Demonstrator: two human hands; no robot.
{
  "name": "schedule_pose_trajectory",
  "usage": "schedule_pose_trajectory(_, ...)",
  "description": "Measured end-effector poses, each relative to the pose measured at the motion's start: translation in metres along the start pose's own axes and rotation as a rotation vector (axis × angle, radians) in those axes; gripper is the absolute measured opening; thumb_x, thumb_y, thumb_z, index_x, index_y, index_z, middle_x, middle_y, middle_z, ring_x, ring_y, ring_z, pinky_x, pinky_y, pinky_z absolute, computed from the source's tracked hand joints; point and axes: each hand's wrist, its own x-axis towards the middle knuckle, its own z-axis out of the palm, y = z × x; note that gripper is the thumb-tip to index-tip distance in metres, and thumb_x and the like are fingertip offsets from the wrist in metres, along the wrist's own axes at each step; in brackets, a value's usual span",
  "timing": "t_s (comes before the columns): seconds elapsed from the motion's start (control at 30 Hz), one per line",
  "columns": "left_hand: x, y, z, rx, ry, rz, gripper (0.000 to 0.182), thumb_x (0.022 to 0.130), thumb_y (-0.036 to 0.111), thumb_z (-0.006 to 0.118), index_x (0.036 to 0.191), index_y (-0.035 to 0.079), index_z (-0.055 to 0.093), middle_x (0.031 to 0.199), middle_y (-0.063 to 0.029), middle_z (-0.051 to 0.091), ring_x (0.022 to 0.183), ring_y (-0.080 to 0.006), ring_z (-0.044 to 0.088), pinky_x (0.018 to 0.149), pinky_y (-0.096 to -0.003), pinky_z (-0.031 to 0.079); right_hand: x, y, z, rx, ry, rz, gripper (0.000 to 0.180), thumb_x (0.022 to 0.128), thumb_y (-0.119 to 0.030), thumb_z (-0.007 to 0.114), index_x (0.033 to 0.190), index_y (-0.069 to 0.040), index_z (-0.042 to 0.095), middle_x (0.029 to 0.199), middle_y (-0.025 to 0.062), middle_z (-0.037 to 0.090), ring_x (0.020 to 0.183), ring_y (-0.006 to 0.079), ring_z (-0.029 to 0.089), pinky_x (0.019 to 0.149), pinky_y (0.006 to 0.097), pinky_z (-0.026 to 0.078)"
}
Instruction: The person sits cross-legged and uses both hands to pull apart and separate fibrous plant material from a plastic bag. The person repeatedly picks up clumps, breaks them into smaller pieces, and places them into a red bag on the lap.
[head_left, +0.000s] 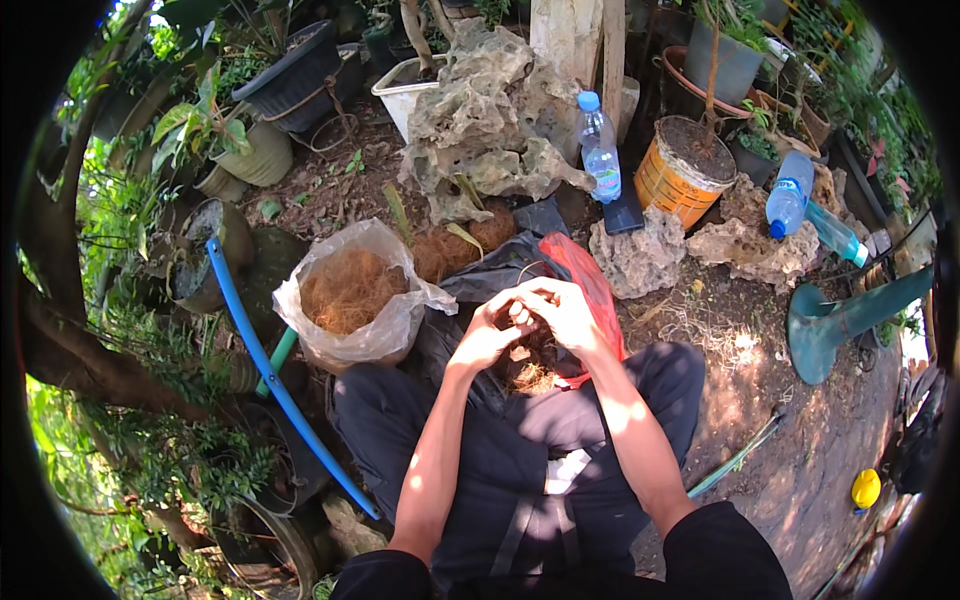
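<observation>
My left hand (487, 334) and my right hand (561, 309) meet fingertip to fingertip above my lap, fingers bent. A thin brown strand (531, 265) arches just beyond the knuckles. Whether the fingers pinch it, or anything else small, is hidden. Below them lie brown clumps and loose fibre (531, 375), between a black plastic sheet (487, 279) and a red plastic bag (592, 281). Left of my hands stands a translucent plastic bag (360, 349), its mouth wide, filled with orange-brown coconut fibre (349, 292). Rolls of similar fibre (442, 251) rest behind it.
A large porous rock (480, 112) rises ahead, beside an upright water bottle (598, 150) and a dark phone-like slab (624, 216). An orange paint bucket (675, 180) holds a plant. Another bottle (790, 193) lies on rocks at right. A blue curved strip (277, 390) lies left.
</observation>
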Motion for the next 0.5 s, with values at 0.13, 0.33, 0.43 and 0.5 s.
schedule_pose_trajectory(0.13, -0.002, 0.000, -0.009, 0.110, 0.100, -0.055, 0.019, 0.089, 0.000, 0.071, 0.108, -0.002, 0.070, 0.098, -0.0015, 0.070, 0.093, -0.0099, 0.064, 0.085, -0.0262, 0.053, 0.001, 0.003, 0.001, -0.041, 0.124, -0.035, 0.017, 0.097, -0.013, 0.066, 0.106, 0.000, 0.069, 0.089, 0.0041, 0.070, 0.079, 0.0082, 0.064, 0.072, 0.0232, 0.053)
schedule_pose_trajectory(0.33, -0.002, 0.018, -0.006, 0.211, 0.036, -0.032, 0.019, 0.090, 0.005, 0.071, 0.108, -0.002, 0.072, 0.106, -0.0064, 0.073, 0.092, -0.0095, 0.064, 0.084, -0.0256, 0.052, 0.003, 0.003, -0.008, 0.014, 0.189, -0.198, 0.016, 0.098, -0.008, 0.062, 0.107, 0.004, 0.068, 0.087, 0.0072, 0.067, 0.076, 0.0116, 0.062, 0.072, 0.0247, 0.051)
schedule_pose_trajectory(0.43, -0.002, 0.020, -0.010, 0.228, 0.038, -0.010, 0.018, 0.091, 0.006, 0.071, 0.107, -0.002, 0.072, 0.104, -0.0057, 0.073, 0.092, -0.0091, 0.064, 0.084, -0.0256, 0.051, 0.002, 0.005, -0.005, 0.051, 0.210, -0.247, 0.016, 0.098, -0.008, 0.062, 0.107, 0.004, 0.067, 0.086, 0.0076, 0.066, 0.076, 0.0123, 0.061, 0.071, 0.0252, 0.051)
schedule_pose_trajectory(0.5, -0.002, 0.023, -0.012, 0.271, 0.056, -0.004, 0.019, 0.090, 0.007, 0.072, 0.106, -0.003, 0.071, 0.100, -0.0052, 0.072, 0.090, -0.0101, 0.064, 0.084, -0.0266, 0.052, 0.002, 0.007, -0.004, 0.123, 0.217, -0.282, 0.016, 0.097, -0.008, 0.062, 0.107, 0.004, 0.066, 0.086, 0.0077, 0.065, 0.075, 0.0127, 0.061, 0.071, 0.0253, 0.051)
